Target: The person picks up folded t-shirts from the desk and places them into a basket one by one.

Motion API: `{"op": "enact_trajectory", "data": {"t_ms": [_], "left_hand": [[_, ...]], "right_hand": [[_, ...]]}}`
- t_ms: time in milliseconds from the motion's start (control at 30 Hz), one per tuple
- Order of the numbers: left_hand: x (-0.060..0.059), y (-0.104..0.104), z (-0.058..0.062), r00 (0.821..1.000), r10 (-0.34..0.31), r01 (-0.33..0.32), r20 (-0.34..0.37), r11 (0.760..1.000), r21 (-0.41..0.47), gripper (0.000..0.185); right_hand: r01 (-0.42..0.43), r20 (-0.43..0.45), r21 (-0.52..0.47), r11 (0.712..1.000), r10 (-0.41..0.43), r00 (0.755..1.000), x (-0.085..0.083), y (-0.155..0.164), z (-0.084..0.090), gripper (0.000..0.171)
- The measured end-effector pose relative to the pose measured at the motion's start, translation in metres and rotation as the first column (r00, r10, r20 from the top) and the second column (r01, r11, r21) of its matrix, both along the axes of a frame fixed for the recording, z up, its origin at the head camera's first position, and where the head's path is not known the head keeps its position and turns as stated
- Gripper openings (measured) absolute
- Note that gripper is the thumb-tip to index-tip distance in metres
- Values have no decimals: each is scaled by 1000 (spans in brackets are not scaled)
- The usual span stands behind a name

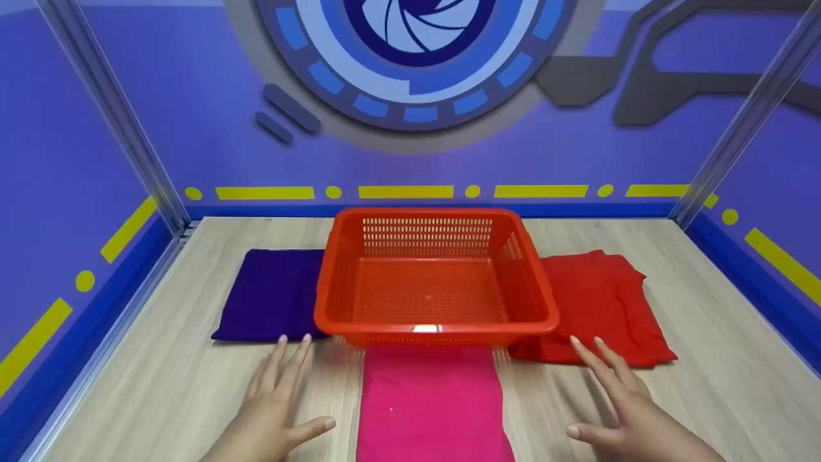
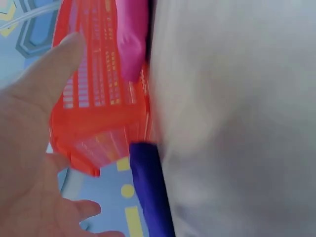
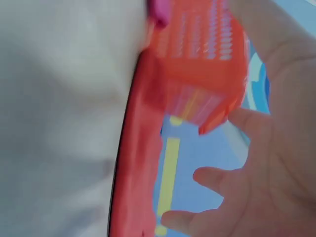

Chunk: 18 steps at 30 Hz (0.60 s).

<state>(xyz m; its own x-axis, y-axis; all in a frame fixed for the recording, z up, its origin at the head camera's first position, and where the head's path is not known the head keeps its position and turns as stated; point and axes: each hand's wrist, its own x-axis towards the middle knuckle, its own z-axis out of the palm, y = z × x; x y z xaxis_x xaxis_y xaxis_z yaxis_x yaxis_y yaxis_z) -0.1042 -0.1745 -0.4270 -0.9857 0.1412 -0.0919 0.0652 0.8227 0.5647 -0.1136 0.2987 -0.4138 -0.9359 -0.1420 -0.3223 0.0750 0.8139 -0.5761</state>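
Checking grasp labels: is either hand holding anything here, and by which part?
Nothing is held. The left hand and right hand are both open, fingers straight, over the table near the orange basket; no cloth is gripped.

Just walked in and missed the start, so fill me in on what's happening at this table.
A person has both hands out, palms down with fingers spread, over a wooden table. The left hand and right hand hold nothing. An empty orange plastic basket sits in the middle, resting partly on three folded cloths: a purple cloth to its left, a red cloth to its right, and a pink cloth in front, between the hands.
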Motion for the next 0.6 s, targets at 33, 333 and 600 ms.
{"op": "enact_trajectory", "data": {"t_ms": [33,333,600], "left_hand": [[0,3,0,1000,-3,3,-3,999,37,110],[8,24,-6,986,-150,97,72,872,480,100],[11,35,-7,911,-284,-43,298,655,754,88]], "right_hand": [[11,13,-52,999,-11,1000,0,-3,1,111],[205,189,-386,900,-140,972,-1,-28,-3,98],[319,361,-643,696,-93,928,-5,-47,-13,83]]}}
